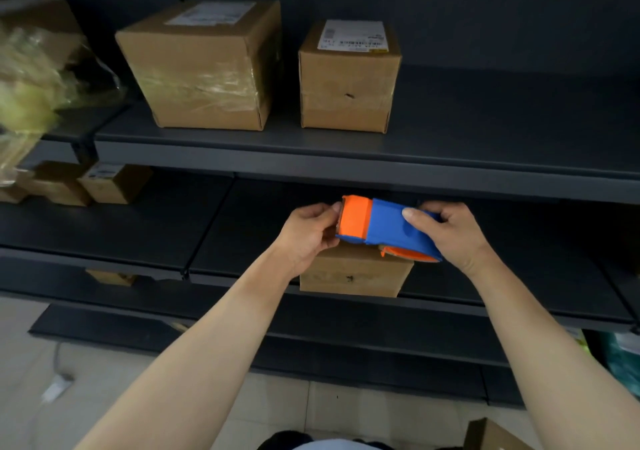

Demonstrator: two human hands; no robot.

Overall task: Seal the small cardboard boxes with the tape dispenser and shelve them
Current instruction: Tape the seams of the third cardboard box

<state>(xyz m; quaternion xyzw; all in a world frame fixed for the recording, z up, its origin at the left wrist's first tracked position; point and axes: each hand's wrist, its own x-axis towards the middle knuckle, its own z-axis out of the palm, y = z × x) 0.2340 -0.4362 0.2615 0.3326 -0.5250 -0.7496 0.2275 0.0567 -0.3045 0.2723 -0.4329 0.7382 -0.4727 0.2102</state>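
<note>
the tape dispenser [388,229] lies with its long axis left to right, directly above the small cardboard box [355,276] on the middle shelf [242,269]. the right hand [450,231] curls round its blue smooth plastic body; the left hand [308,234] pinches the orange end, where the tape likely starts. the box is matte brown, square-edged. two taped boxes [207,68] sit on the upper shelf.
</note>
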